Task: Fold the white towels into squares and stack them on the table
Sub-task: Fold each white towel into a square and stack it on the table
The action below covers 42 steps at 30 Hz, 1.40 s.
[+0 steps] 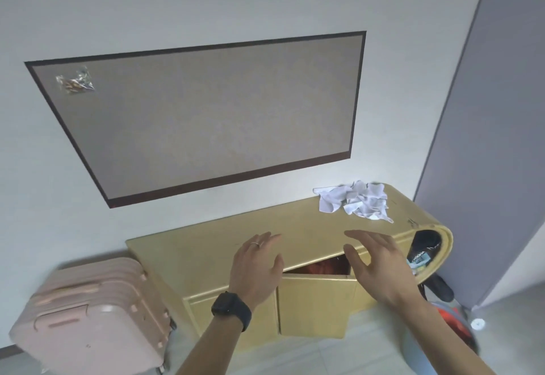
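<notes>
Your left hand (255, 265) and right hand (380, 262) hover with fingers spread, holding nothing. The crumpled white towels (354, 199) at 1 o'clock look light and limp; pinch a corner.

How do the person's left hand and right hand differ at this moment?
The left hand wears a black wristwatch and a silver ring; the right hand shows neither. The left hand is over the middle of the yellow table, the right hand nearer the crumpled pile of white towels at the table's far right. Both are open, fingers spread, holding nothing; neither touches the towels.
</notes>
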{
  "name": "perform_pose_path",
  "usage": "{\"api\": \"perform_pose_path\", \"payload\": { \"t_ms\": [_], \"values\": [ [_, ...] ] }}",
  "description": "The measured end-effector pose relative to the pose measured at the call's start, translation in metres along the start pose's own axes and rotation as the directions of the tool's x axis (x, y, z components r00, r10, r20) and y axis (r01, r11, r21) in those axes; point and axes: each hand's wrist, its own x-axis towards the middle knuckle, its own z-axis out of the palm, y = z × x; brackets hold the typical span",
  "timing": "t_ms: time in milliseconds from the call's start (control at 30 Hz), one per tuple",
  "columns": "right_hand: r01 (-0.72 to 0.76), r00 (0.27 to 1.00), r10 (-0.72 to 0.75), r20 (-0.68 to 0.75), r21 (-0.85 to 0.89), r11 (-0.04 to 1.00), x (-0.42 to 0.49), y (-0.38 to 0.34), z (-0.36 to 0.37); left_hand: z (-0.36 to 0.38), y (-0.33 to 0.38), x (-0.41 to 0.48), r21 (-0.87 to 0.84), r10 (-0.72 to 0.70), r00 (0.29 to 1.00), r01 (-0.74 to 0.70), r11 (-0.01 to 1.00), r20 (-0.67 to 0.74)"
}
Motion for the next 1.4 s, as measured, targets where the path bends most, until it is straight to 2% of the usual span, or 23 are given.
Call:
{"api": "perform_pose_path", "payload": {
  "t_ms": [100, 267, 567, 767, 900, 1133, 1233, 1333, 1400],
  "values": [
    [-0.027, 0.999, 0.028, 0.028, -0.022, 0.999, 0.051, 0.026, 0.032, 0.030, -0.017, 0.061, -0.022, -0.008, 0.999, 0.009, 1.000, 0.041],
    [-0.157, 0.982, 0.160, 0.099, -0.042, 0.987, 0.124, 0.063, 0.080, 0.081, -0.048, 0.152, -0.044, -0.050, 0.989, 0.056, 0.997, 0.141],
    [-0.315, 0.904, 0.332, 0.270, -0.106, 0.943, 0.227, 0.151, 0.169, 0.184, -0.087, 0.265, 0.011, -0.173, 0.936, 0.178, 0.984, 0.307],
    [-0.335, 0.795, 0.373, 0.478, -0.167, 0.927, 0.308, 0.220, 0.252, 0.254, -0.110, 0.325, 0.092, -0.328, 0.851, 0.319, 0.943, 0.409],
    [-0.324, 0.749, 0.384, 0.540, -0.208, 0.923, 0.363, 0.265, 0.315, 0.301, -0.136, 0.351, 0.172, -0.404, 0.793, 0.367, 0.914, 0.456],
    [-0.353, 0.727, 0.445, 0.522, -0.272, 0.895, 0.434, 0.321, 0.416, 0.381, -0.197, 0.373, 0.288, -0.542, 0.687, 0.461, 0.840, 0.484],
    [-0.336, 0.730, 0.500, 0.466, -0.392, 0.856, 0.443, 0.340, 0.443, 0.404, -0.215, 0.371, 0.319, -0.559, 0.634, 0.461, 0.828, 0.534],
    [-0.270, 0.749, 0.519, 0.413, -0.525, 0.807, 0.443, 0.350, 0.460, 0.414, -0.222, 0.366, 0.297, -0.554, 0.640, 0.472, 0.830, 0.533],
    [-0.214, 0.773, 0.482, 0.414, -0.544, 0.811, 0.437, 0.350, 0.466, 0.414, -0.224, 0.365, 0.279, -0.545, 0.644, 0.473, 0.835, 0.537]
  ]
}}
